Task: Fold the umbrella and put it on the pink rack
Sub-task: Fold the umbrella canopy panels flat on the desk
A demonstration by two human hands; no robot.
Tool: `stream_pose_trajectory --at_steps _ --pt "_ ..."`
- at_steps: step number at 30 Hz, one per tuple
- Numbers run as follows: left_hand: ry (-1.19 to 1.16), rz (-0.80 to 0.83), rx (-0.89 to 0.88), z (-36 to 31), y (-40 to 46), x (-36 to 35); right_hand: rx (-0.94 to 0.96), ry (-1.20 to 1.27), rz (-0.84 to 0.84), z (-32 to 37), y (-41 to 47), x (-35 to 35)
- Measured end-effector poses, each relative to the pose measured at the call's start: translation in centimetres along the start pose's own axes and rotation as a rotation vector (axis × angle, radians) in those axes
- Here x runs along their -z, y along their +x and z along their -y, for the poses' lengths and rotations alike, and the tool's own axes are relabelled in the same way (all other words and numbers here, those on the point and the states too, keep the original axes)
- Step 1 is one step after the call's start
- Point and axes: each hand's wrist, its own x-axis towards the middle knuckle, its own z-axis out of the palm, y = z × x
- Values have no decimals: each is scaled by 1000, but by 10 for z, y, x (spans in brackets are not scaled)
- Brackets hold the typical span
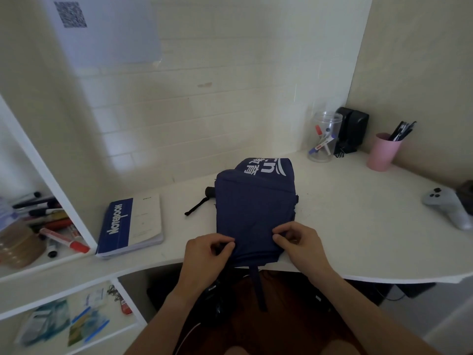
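A navy blue umbrella [253,201] with white print lies collapsed on the white desk [358,226], its fabric spread flat. Its black handle [210,192] with a wrist strap pokes out on the left side. A navy closure strap [257,285] hangs down over the desk's front edge. My left hand [208,254] pinches the fabric at the near left corner. My right hand [297,239] pinches it at the near right corner. No pink rack is in view.
A blue and white notebook [133,224] lies left of the umbrella. A clear jar of markers [323,137], black speakers [353,129] and a pink cup of pens [384,151] stand at the back right. A grey controller [448,206] lies far right. White shelves [51,226] hold markers on the left.
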Motion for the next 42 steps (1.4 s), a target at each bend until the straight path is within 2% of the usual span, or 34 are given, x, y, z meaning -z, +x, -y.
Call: stream_pose_trajectory --at_steps 4,9,12,17,19,21,23,24,26,28,30,33,36,38,40,41,42 --pt "150 2 -21 6 0 0 7 -99 18 1 1 6" --pt "221 15 -82 13 -3 -5 107 -366 108 2 0 10" --pt "255 -2 -97 17 -4 -6 149 -403 124 0 1 9" --pt "440 -37 -265 12 -2 -4 181 -615 150 -1 1 13" --pt "443 62 -435 6 9 0 206 -661 163 1 1 14" --pt "442 326 -549 2 24 2 191 -706 197 3 2 15" --pt "501 546 -540 0 32 0 219 -776 196 7 4 18" --pt "532 603 -521 2 33 -1 288 -821 164 10 6 18" --pt "562 641 -498 6 33 -3 486 -844 113 16 8 12" --pt "564 630 -503 8 34 -3 600 -850 203 14 9 1" --pt "571 656 -497 13 34 -1 595 -915 323 -1 7 -4" --pt "487 721 -400 18 34 4 544 -981 403 -22 4 3" --pt "352 611 -293 12 37 2 484 -988 475 -22 5 5" --pt "497 470 -387 11 36 -4 465 -953 528 -15 4 5" --pt "624 402 -462 18 28 -12 373 -809 551 1 9 12" --pt "650 395 -464 22 24 -16 319 -662 451 14 15 17" --pt "654 386 -458 25 21 -20 293 -490 255 28 24 22"
